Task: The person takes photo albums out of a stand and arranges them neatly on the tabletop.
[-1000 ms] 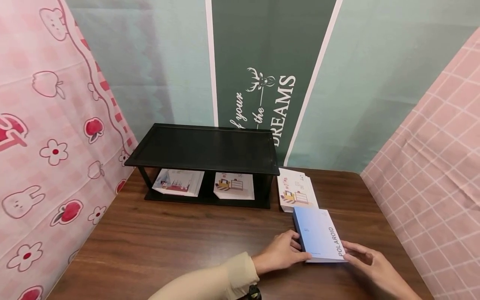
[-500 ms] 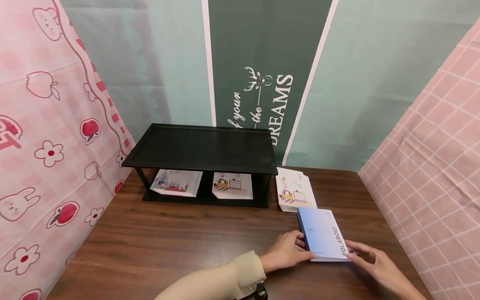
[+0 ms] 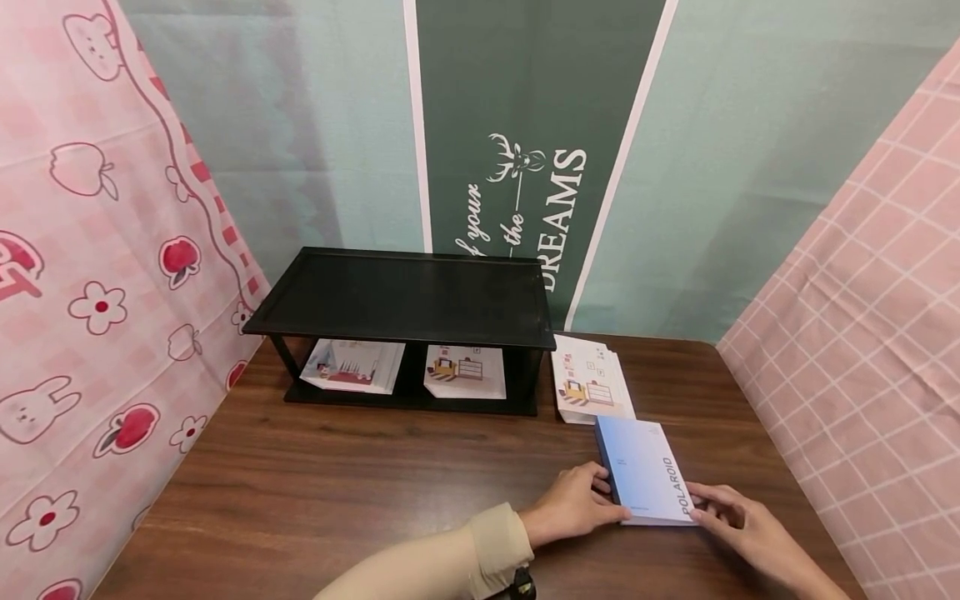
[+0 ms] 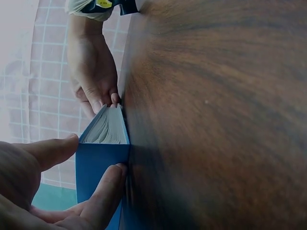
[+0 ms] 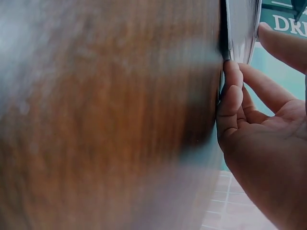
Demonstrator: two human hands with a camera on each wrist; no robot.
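Note:
A blue-to-white photo album (image 3: 645,471) marked POLAROID lies cover up at the right front of the table, its far left corner close to a white illustrated stack. My left hand (image 3: 573,504) grips it from the left, thumb at the cover's near corner and fingers against the spine (image 4: 91,167). On the opposite side my right hand (image 3: 750,529) pinches the edge, with its thumb on the cover and other fingers low beside the pages. White page edges (image 4: 106,129) show between the covers in the left wrist view.
A black two-level rack (image 3: 405,296) stands at the back. On its lower level lie two illustrated white booklets or stacks, one left (image 3: 354,365) and one right (image 3: 467,372). The similar white stack (image 3: 588,379) lies right of the rack. Fabric curtains border the wooden table (image 3: 360,475).
Both hands and the album have shifted slightly right in the head view, mostly in the first half second. The view itself has also moved a little. Both hands keep their hold.

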